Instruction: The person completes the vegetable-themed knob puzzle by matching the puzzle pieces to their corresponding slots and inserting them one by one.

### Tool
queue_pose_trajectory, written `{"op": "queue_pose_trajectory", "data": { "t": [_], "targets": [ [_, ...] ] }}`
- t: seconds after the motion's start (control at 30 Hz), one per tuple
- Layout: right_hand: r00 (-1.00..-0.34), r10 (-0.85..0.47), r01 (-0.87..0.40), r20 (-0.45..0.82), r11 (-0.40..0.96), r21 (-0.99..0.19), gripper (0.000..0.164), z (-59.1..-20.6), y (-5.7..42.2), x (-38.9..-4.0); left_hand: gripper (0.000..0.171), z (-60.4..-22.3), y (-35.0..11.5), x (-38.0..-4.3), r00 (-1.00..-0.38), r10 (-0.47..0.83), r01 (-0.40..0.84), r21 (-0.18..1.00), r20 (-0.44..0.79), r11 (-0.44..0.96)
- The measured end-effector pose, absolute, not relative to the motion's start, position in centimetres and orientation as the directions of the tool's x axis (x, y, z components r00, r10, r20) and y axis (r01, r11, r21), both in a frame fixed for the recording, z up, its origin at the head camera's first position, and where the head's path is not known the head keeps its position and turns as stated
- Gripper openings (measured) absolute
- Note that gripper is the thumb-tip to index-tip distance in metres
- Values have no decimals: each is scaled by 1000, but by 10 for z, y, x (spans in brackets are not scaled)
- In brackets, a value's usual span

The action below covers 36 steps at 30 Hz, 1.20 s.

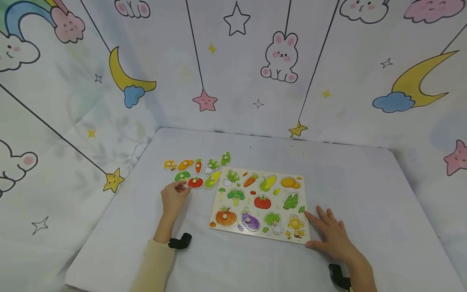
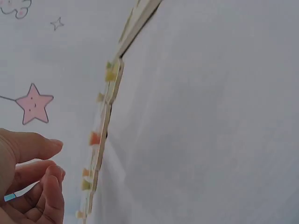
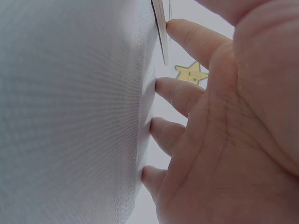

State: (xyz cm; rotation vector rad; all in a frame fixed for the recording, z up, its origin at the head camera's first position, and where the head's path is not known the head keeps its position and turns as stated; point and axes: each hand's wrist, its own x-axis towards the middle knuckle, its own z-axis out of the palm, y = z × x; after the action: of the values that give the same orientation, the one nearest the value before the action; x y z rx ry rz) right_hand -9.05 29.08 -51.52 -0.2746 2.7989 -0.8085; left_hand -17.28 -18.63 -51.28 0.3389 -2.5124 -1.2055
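Note:
My left hand hovers beside the loose tomato piece and the broccoli piece, its fingers loosely bent. In the left wrist view, nothing lies between the thumb and fingers, which are apart from the knobbed pieces. The vegetable puzzle board lies flat at the middle of the table. Knobbed pumpkin, eggplant and cabbage pieces sit in its front row. My right hand is spread at the board's right edge, with thumb and index finger against it and other fingertips resting on the cloth.
More loose pieces lie left of the board: mushroom, potato, carrot, radish, corn and a green leafy-looking one. A white cloth covers the table; a printed curtain hangs behind.

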Motion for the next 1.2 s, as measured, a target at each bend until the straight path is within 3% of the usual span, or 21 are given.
{"op": "queue_pose_trajectory", "data": {
  "t": [0.2, 0.63, 0.9, 1.2],
  "targets": [
    [-958, -244, -126, -149, 829, -546, 92, -516, 291, -90, 23, -524, -213, -199, -886, -420, -103, 800, 197, 591],
    [-962, -237, -131, -136, 835, -534, 92, -514, 289, -88, 23, -531, -222, -223, -904, -420, -192, 796, 85, 574],
    [-964, -233, -130, -130, 836, -533, 91, -512, 287, -88, 22, -529, -221, -224, -899, -434, -228, 779, 61, 584],
    [-962, -230, -120, -145, 839, -531, 92, -512, 288, -89, 20, -520, -220, -217, -896, -429, -196, 763, 116, 616]
  ]
}}
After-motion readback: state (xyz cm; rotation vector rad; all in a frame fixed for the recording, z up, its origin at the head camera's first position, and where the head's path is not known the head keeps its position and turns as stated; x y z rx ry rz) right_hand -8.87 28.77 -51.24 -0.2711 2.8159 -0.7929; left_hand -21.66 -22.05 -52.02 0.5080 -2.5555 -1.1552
